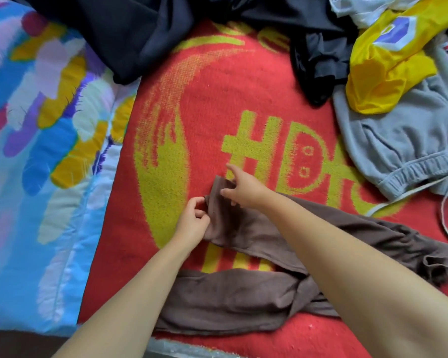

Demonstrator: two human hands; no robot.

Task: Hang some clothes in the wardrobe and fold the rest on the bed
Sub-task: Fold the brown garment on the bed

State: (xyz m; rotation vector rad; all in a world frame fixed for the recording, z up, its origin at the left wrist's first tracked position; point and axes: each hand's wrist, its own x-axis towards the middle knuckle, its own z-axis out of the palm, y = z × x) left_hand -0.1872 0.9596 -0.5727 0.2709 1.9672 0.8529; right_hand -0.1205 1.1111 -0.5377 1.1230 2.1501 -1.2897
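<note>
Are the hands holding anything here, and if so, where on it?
Both hands hold the brown garment at its narrow far end: the left hand pinches one edge, the right hand grips the tip beside it.

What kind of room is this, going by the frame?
Most likely a bedroom, seen over a bed. A red blanket lies beside a colourful quilt, loose clothes are piled at the far edge, such as grey sweatpants, and both hands pinch a brown garment spread for folding.

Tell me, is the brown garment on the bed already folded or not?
Not folded. The brown garment lies loose and crumpled on the red blanket; both hands pinch one end of it.
</note>
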